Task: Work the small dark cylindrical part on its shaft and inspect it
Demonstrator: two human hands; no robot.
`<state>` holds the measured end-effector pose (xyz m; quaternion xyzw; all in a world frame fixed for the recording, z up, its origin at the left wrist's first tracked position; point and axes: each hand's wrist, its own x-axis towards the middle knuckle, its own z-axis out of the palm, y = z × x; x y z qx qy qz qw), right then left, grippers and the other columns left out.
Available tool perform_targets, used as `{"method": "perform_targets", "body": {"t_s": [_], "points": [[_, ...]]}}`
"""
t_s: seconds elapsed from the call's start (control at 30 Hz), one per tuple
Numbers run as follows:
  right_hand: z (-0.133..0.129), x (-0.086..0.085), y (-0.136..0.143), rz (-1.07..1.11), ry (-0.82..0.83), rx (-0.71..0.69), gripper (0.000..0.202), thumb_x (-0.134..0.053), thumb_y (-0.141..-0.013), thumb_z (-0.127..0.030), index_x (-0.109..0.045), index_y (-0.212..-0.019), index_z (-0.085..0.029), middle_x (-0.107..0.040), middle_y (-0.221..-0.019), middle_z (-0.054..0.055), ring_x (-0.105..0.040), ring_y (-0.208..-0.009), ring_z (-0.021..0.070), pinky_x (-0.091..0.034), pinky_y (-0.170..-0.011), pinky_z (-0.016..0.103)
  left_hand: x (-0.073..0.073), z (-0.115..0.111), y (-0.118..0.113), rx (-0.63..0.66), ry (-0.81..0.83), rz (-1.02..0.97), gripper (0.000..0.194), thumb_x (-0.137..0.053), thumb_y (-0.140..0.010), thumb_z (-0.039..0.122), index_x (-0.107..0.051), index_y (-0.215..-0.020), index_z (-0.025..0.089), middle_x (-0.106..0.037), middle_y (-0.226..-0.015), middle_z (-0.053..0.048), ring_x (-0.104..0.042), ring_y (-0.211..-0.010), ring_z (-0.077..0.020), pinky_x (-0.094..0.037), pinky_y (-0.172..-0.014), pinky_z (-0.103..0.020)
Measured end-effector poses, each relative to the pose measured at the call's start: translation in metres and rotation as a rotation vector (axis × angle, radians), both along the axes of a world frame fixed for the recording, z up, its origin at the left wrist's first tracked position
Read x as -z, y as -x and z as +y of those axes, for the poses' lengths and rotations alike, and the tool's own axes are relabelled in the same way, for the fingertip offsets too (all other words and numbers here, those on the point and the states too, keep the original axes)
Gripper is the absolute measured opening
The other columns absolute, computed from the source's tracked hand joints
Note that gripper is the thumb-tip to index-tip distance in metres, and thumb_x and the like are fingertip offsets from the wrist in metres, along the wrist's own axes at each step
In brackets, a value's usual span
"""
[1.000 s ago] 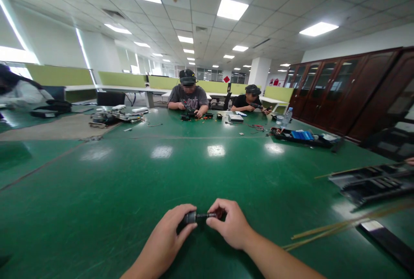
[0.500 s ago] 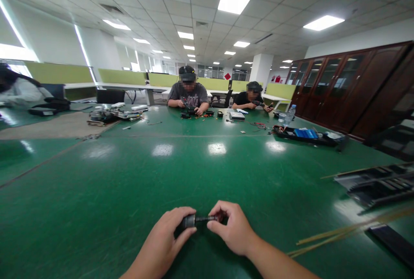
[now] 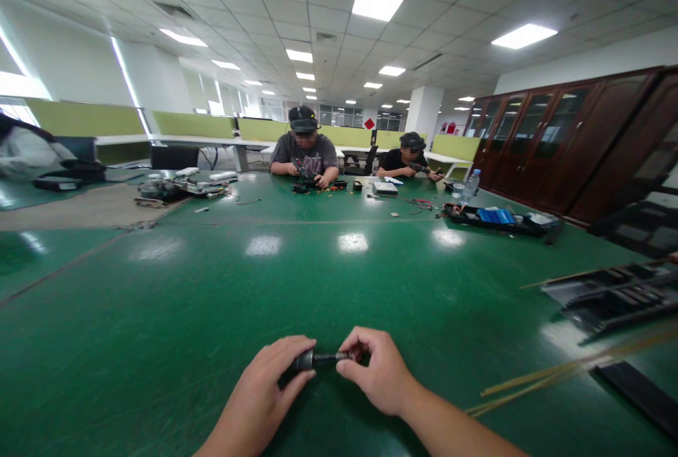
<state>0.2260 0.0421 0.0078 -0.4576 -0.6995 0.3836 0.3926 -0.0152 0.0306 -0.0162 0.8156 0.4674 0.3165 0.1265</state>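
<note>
Low in the middle of the head view, my left hand (image 3: 270, 379) has its thumb and fingers closed round a dark cylindrical part (image 3: 304, 360). A thin dark shaft (image 3: 324, 357) runs from this part to the right, lying level between the hands. My right hand (image 3: 373, 372) pinches the shaft's far end between thumb and fingers, where a ribbed, spring-like section partly shows. The fingertips hide some of that end. Both hands are just over the green table (image 3: 212, 301).
Thin yellowish strips (image 3: 534, 379), a black bar (image 3: 635, 397) and dark metal rails (image 3: 614, 294) lie at the right. Further back are a black tray (image 3: 498, 224), a water bottle (image 3: 470, 187) and a pile of parts (image 3: 183, 187). Two people (image 3: 304, 150) work across the table.
The whole view has shifted slightly. Between my hands, a little more of the shaft shows than before. Both hands keep their grip.
</note>
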Motion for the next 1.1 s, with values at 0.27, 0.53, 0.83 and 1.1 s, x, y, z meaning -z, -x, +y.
{"method": "perform_targets", "body": {"t_s": [0.27,0.53,0.83,1.1], "points": [[0.0007,0.0007,-0.0003,0.002,-0.005,0.002,0.007,-0.069,-0.074,-0.018,-0.067,-0.081,-0.017,-0.062,-0.069,-0.002,-0.054,-0.064,0.0126,-0.042,-0.063,0.024,-0.0028,-0.0005,0.0002,-0.002,-0.007,0.001,0.037,-0.06,-0.092,0.029,-0.051,-0.128,0.033,-0.06,-0.126,-0.004,-0.055,-0.12,-0.0239,-0.047,-0.103,-0.045],[0.002,0.0049,0.0,0.014,0.015,0.006,0.009,-0.07,-0.074,-0.018,-0.066,-0.082,-0.017,-0.061,-0.068,-0.002,-0.053,-0.064,0.0123,-0.041,-0.061,0.023,-0.0022,-0.0008,0.0015,-0.031,-0.018,0.001,0.037,-0.061,-0.091,0.029,-0.052,-0.126,0.034,-0.06,-0.126,-0.002,-0.055,-0.12,-0.0227,-0.046,-0.104,-0.044],[0.0025,0.0054,0.0,0.03,0.021,0.016,0.009,-0.071,-0.074,-0.02,-0.067,-0.081,-0.017,-0.061,-0.068,-0.002,-0.053,-0.064,0.0123,-0.041,-0.062,0.023,-0.0042,-0.0022,0.0013,-0.031,-0.047,0.008,0.035,-0.06,-0.092,0.03,-0.054,-0.126,0.033,-0.06,-0.126,-0.005,-0.055,-0.12,-0.0238,-0.048,-0.103,-0.044],[0.0026,0.0046,-0.0004,0.043,0.032,0.014,0.009,-0.07,-0.074,-0.02,-0.066,-0.082,-0.017,-0.061,-0.069,-0.001,-0.054,-0.064,0.0124,-0.042,-0.063,0.024,-0.0056,-0.0033,0.002,-0.043,-0.062,0.014,0.035,-0.061,-0.091,0.031,-0.055,-0.126,0.032,-0.06,-0.126,-0.006,-0.056,-0.119,-0.025,-0.048,-0.102,-0.045]]}}
